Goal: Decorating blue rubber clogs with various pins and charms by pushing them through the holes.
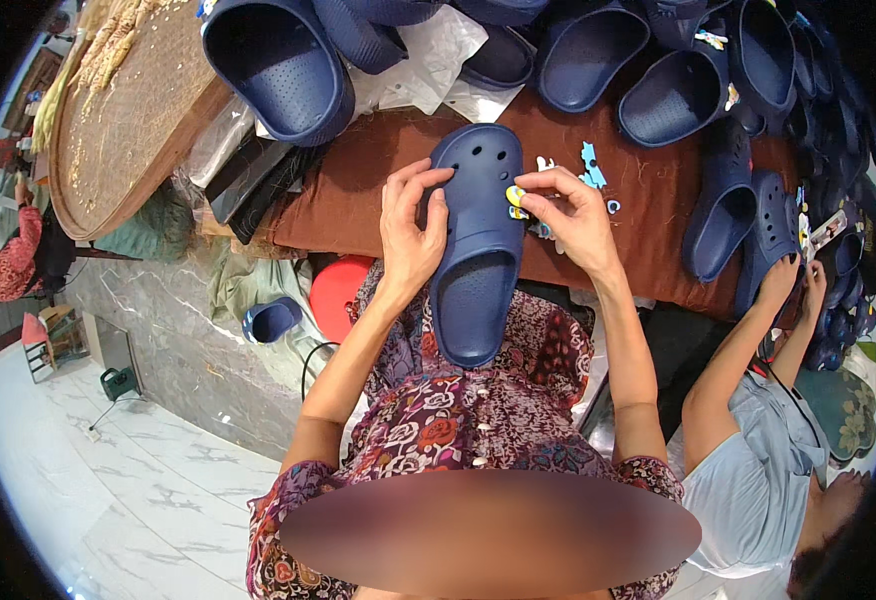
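Note:
I hold a navy foam clog [477,250] toe away from me, its heel resting near my lap. My left hand [410,226] grips its left side, thumb on the upper. My right hand [571,214] pinches a small yellow and blue charm [515,196] against the clog's right edge by the holes. A few more small charms [589,166] lie on the brown cloth [348,180] just beyond my right hand.
Many navy clogs [278,65] are heaped along the table's far side and right [723,205]. A round woven tray [123,110] sits far left. A co-worker in a light blue shirt [753,470] handles a clog [770,235] at right. A red stool [336,292] stands below.

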Action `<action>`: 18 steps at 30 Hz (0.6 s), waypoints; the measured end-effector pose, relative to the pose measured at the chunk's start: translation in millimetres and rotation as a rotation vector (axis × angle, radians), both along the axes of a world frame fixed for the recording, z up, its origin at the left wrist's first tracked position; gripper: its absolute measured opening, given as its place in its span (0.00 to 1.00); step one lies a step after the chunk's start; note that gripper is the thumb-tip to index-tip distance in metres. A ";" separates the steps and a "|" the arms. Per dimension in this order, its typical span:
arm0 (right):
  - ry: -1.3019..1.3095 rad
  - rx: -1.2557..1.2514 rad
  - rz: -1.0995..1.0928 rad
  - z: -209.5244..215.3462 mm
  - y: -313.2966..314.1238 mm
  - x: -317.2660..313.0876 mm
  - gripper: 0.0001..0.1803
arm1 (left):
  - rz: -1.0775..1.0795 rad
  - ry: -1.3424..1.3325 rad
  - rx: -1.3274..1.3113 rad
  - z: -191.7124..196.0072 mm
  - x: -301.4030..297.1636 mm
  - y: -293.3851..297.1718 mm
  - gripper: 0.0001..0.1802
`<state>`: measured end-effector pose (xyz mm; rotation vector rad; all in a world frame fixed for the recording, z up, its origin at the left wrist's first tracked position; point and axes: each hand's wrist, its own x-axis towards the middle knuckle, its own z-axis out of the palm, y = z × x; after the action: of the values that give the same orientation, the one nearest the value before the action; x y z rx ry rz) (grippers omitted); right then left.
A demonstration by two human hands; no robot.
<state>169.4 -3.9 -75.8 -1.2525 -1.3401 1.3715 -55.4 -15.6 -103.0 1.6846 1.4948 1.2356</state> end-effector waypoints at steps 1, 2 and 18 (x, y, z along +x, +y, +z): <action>0.000 0.000 0.000 -0.7 2.9 2.9 0.09 | 0.002 0.000 0.002 0.5 0.3 0.0 0.13; -0.109 0.101 0.058 -1.4 6.3 7.4 0.10 | 0.004 0.000 0.004 0.8 0.6 0.0 0.13; -0.431 0.371 0.276 26.1 13.5 10.4 0.15 | 0.035 -0.009 0.000 1.9 4.4 -2.7 0.14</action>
<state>179.7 9.6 -49.8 -1.1739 -2.0238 0.9887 -51.0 -18.3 -101.1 1.6571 1.5244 1.2597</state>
